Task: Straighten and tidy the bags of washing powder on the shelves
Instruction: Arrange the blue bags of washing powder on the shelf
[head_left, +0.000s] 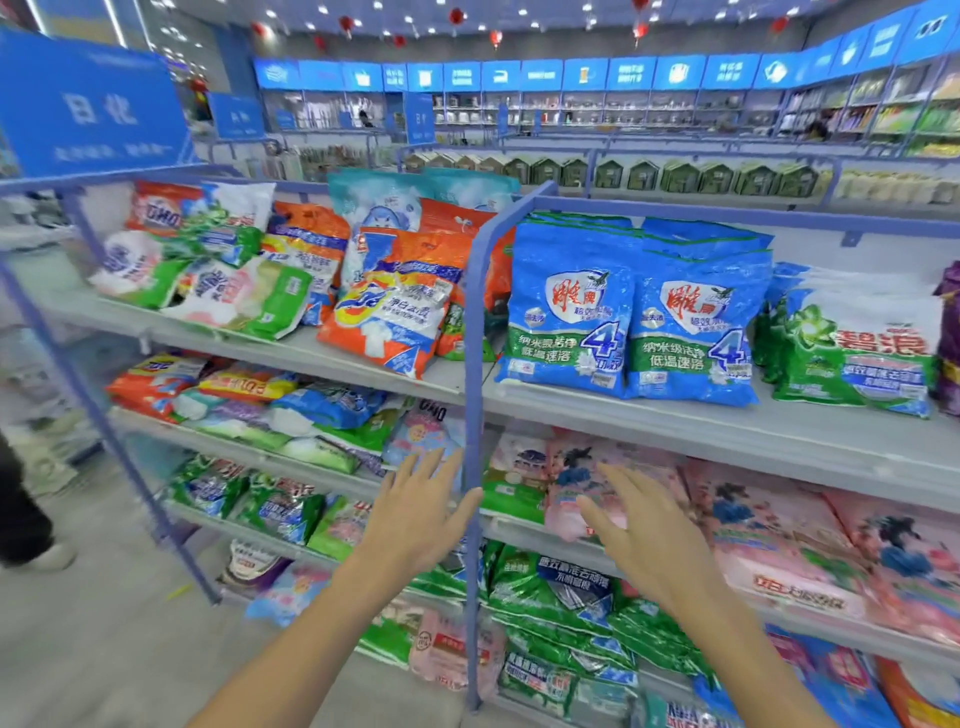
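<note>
Bags of washing powder fill grey shelves. On the top shelf (727, 431) two blue bags (623, 317) stand upright, with a green and white bag (852, 353) to their right. Left of the blue upright post (474, 364), an orange bag (395, 317) and white and green bags (234, 296) lie tumbled and tilted. Pink bags (769, 525) fill the second shelf on the right. My left hand (415, 514) and my right hand (644, 535) hover in front of the second shelf, fingers spread, holding nothing and touching no bag.
Lower shelves hold green bags (561, 597) and mixed leaning bags (311, 410). A blue sign (88, 109) hangs at the upper left. Part of a person in dark trousers (21, 514) stands at the left edge. More shelving lines the far wall.
</note>
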